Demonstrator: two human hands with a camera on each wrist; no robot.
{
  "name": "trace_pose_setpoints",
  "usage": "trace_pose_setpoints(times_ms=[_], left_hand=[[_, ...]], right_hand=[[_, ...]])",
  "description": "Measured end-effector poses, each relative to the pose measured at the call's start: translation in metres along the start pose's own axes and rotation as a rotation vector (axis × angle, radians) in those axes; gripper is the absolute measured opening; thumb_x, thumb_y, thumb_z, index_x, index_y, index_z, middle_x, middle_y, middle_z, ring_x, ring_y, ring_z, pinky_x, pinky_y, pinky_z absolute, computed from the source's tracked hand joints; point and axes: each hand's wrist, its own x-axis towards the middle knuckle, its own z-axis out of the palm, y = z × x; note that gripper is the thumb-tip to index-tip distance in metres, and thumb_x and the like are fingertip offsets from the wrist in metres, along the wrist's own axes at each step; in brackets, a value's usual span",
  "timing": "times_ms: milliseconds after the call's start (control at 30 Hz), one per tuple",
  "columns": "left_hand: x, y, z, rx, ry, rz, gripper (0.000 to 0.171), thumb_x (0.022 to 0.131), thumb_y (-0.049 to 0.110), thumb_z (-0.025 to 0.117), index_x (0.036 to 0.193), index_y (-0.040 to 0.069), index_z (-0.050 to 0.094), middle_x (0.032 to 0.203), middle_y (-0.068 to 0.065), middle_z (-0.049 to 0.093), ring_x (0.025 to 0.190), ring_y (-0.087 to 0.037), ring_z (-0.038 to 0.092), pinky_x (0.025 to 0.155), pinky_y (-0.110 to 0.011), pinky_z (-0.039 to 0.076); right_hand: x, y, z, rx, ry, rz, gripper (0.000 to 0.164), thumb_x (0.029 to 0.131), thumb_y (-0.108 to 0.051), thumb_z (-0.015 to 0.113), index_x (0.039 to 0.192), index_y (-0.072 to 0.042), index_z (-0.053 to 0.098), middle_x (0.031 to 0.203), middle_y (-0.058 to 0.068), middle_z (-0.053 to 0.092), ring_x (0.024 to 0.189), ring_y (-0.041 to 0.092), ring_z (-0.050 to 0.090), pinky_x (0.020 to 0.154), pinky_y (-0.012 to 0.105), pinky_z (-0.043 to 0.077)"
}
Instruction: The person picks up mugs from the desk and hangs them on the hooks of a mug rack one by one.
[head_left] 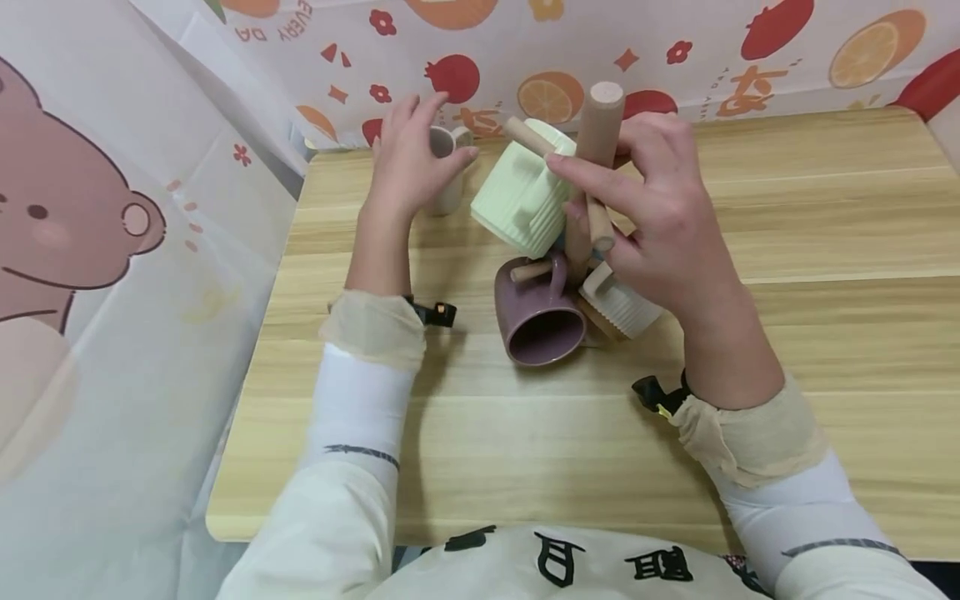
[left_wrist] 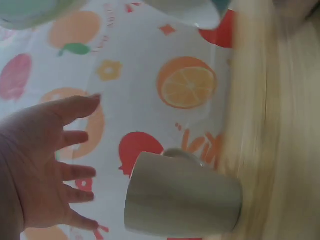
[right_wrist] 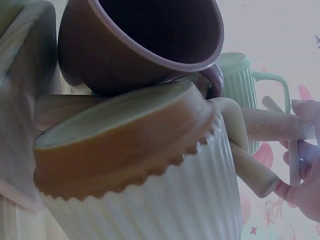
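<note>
My right hand point(head_left: 667, 200) grips the upper post of a wooden mug tree point(head_left: 600, 129), its index finger reaching toward a peg. On the tree's pegs hang a pale green ribbed mug point(head_left: 517, 196), a purple mug point(head_left: 513, 321) with its mouth toward me, and a white ribbed mug point(head_left: 626, 304) with a brown rim, seen close in the right wrist view. Fingers spread, my left hand point(head_left: 405, 167) is beside a plain off-white mug point(head_left: 448, 198) at the back left. That mug stands upright on the table; the left wrist view shows a gap between palm and mug.
The wood-grain table point(head_left: 525, 450) carries everything. A fruit-print curtain point(head_left: 495, 50) runs along its back edge, and a white sheet with a bear print point(head_left: 90, 233) hangs at the left. The tree's wooden base point(right_wrist: 25, 100) shows in the right wrist view.
</note>
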Motion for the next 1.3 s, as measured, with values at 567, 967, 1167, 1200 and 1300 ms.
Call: trace_pose_setpoints(times_ms=[567, 967, 1167, 1200, 1300], left_hand=[[0.049, -0.022, 0.024, 0.345, -0.301, -0.132, 0.101, 0.081, 0.061, 0.066, 0.158, 0.034, 0.007, 0.165, -0.011, -0.005, 0.148, -0.043, -0.005, 0.103, -0.075, 0.024], [0.047, -0.022, 0.035, 0.327, -0.134, -0.131, 0.081, 0.083, 0.047, 0.065, 0.154, 0.031, 0.028, 0.153, -0.012, 0.029, 0.137, -0.038, 0.026, 0.101, -0.062, 0.036], [0.033, -0.034, 0.035, 0.211, 0.004, -0.144, 0.078, 0.082, 0.048, 0.066, 0.151, 0.034, 0.032, 0.154, -0.005, 0.029, 0.138, -0.031, 0.027, 0.102, -0.055, 0.038], [0.030, -0.036, 0.034, 0.180, 0.033, -0.155, 0.078, 0.081, 0.049, 0.066, 0.150, 0.035, 0.033, 0.153, -0.003, 0.030, 0.138, -0.029, 0.027, 0.101, -0.054, 0.039], [0.021, -0.037, 0.023, 0.047, 0.140, -0.200, 0.076, 0.080, 0.048, 0.068, 0.147, 0.040, 0.035, 0.151, 0.001, 0.033, 0.137, -0.021, 0.030, 0.100, -0.049, 0.042]], right_hand=[[-0.002, 0.000, 0.006, 0.005, 0.006, -0.017, 0.023, 0.089, -0.010, 0.069, 0.112, -0.013, 0.075, 0.102, 0.020, 0.061, 0.102, 0.038, 0.048, 0.100, 0.043, 0.033], [-0.003, 0.002, 0.002, 0.013, 0.030, -0.011, 0.022, 0.090, -0.009, 0.067, 0.111, -0.011, 0.074, 0.100, 0.020, 0.061, 0.101, 0.038, 0.049, 0.101, 0.043, 0.033], [-0.003, 0.002, 0.002, 0.017, 0.025, -0.016, 0.021, 0.091, -0.009, 0.066, 0.111, -0.010, 0.074, 0.100, 0.021, 0.061, 0.100, 0.038, 0.049, 0.101, 0.043, 0.032], [-0.003, 0.002, 0.002, 0.017, 0.020, -0.016, 0.021, 0.091, -0.010, 0.066, 0.111, -0.010, 0.074, 0.100, 0.021, 0.061, 0.101, 0.038, 0.049, 0.101, 0.043, 0.032], [-0.002, 0.001, 0.001, 0.016, 0.008, -0.017, 0.022, 0.091, -0.010, 0.066, 0.112, -0.011, 0.074, 0.101, 0.021, 0.061, 0.102, 0.038, 0.048, 0.102, 0.044, 0.032]])
